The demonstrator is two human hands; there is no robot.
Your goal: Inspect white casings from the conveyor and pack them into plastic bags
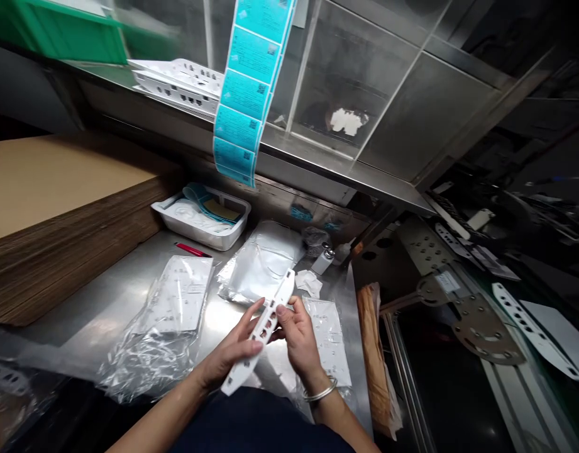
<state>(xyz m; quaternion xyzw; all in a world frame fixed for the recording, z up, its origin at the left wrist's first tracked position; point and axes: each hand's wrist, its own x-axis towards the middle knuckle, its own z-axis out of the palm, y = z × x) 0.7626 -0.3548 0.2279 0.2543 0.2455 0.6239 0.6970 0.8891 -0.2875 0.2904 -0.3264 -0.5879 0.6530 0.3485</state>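
Observation:
A long white plate with holes and slots [269, 322] is tilted on edge above the steel table, its far end pointing up and right. My left hand [238, 343] grips its lower part, thumb on the near face. Higher up, my right hand [295, 327] holds the same plate with thumb and fingers; a silver bracelet circles that wrist. Left of my hands lies a white perforated panel in a clear plastic bag [180, 292]. Another white panel [330, 336] rests to the right, partly behind my right arm. Beyond the held plate are stacked clear bags [263, 261].
A white tray [207, 236] with rolled material stands at the back, a red cutter [193, 250] before it. Cardboard sheets [58, 189] are stacked at left. Blue labels [244, 107] hang from the shelf [312, 154]. A small bottle [324, 259] stands near crumpled paper [308, 284]. A conveyor runs at right.

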